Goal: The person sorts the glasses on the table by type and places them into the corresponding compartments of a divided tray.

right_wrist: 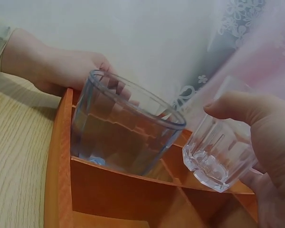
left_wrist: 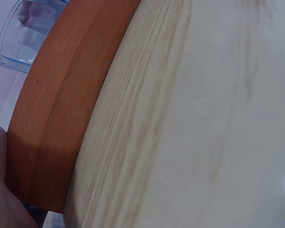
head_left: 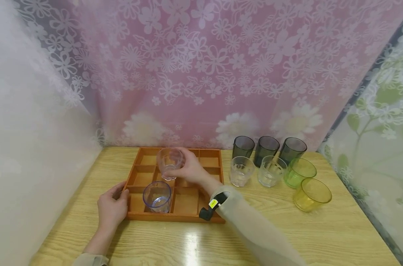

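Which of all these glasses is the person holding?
The clear faceted glass in the right hand, over the wooden tray; it is the only one held, as the left hand grips the tray.

there are three dark glasses (head_left: 266, 150), three clear ones (head_left: 166, 163), one blue-rimmed (head_left: 156, 197), one green (head_left: 299, 173), one yellow (head_left: 310, 196), one tray (head_left: 185, 201).

We seem to be in a homely table corner, though we cannot tell which room. We see a pale yellow wood-grain tabletop (head_left: 321, 236) walled by a pink, white-flowered hanging sheet (head_left: 194, 74), a plain whitish sheet (head_left: 31, 129) on the left and a white, green-leaved sheet (head_left: 381, 122) on the right. Household tableware suggests a home to us: dark grey see-through tumblers (head_left: 266, 151) and an orange-brown wooden compartment tray (head_left: 174, 218).
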{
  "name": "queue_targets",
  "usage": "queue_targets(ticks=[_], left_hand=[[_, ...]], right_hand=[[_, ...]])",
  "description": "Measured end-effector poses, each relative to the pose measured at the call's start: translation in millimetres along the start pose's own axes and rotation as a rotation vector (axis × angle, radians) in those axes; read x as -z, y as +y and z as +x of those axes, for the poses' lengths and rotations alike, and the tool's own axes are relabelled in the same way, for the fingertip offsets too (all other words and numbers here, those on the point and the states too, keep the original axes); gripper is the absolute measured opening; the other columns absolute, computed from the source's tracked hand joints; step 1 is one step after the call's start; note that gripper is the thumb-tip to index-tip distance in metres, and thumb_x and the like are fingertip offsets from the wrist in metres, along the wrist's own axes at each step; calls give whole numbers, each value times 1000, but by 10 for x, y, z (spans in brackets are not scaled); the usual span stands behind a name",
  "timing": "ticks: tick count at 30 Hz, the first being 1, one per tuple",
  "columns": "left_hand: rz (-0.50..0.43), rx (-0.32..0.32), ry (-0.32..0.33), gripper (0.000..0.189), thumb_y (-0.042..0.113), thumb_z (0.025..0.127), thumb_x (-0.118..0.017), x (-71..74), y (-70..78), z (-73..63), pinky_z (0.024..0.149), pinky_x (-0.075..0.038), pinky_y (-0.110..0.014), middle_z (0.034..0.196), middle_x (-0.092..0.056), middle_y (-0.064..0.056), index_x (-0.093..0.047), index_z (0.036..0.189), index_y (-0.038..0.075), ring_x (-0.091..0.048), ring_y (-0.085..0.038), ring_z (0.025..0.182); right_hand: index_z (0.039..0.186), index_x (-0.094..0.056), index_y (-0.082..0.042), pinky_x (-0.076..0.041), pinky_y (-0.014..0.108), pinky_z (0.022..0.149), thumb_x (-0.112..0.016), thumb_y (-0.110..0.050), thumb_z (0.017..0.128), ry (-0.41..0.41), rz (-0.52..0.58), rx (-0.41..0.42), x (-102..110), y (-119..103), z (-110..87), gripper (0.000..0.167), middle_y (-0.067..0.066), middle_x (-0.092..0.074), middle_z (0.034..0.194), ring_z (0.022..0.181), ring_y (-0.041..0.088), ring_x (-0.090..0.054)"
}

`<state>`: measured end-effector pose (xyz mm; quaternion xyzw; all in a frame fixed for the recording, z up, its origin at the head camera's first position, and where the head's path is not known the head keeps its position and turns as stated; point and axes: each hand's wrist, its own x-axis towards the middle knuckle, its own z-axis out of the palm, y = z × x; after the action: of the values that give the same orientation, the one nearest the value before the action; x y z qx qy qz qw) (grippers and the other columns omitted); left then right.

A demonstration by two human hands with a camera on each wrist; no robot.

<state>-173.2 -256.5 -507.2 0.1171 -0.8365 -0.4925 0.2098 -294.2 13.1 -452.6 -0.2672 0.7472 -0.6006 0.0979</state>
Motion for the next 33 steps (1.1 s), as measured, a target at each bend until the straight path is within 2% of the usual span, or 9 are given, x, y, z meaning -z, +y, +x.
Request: queue_targets(ticks=[6,13,20,28,33], left_hand=[[-3,-7,2,30,1,101,-67,-25,-27,-1,80,-41,-1,124,-73,-22,-73,130,-4,-69,-36,116],[7,-11,12,29,0,100,-68,-36,-30,-3,81,-42,-2,124,-73,-20,-74,128,-3,-70,-34,116],[13,-14,11,30,0,100,-68,-16,-34,17,81,-42,-2,124,-73,-21,-74,129,-3,-69,-35,117],[16,-4,17,30,1,100,-68,3,-8,13,83,-41,-2,126,-73,-20,-74,130,-2,-68,-33,119],[22,-5,18,31,1,101,-67,-8,-31,20,83,-41,-2,125,-73,-19,-74,130,-1,-69,-32,118]], right_hand=[[159,-42,-7,-45,46,113,-92,-16,84,-32,-18,2,-62,48,36,91,12,-54,155,139,25,-55],[157,-45,-8,-49,41,109,-92,-14,85,-71,-22,24,-109,83,74,86,14,-54,155,139,24,-54],[154,-46,-2,-46,43,112,-92,-16,85,-69,-52,23,-153,178,88,84,15,-57,151,138,26,-55],[156,-44,-1,-48,35,107,-90,-12,83,-74,-184,50,-168,229,119,87,15,-59,147,132,27,-59],[156,-45,-3,-48,36,107,-92,-13,81,-67,-256,44,-149,215,105,89,11,-60,147,130,25,-59]])
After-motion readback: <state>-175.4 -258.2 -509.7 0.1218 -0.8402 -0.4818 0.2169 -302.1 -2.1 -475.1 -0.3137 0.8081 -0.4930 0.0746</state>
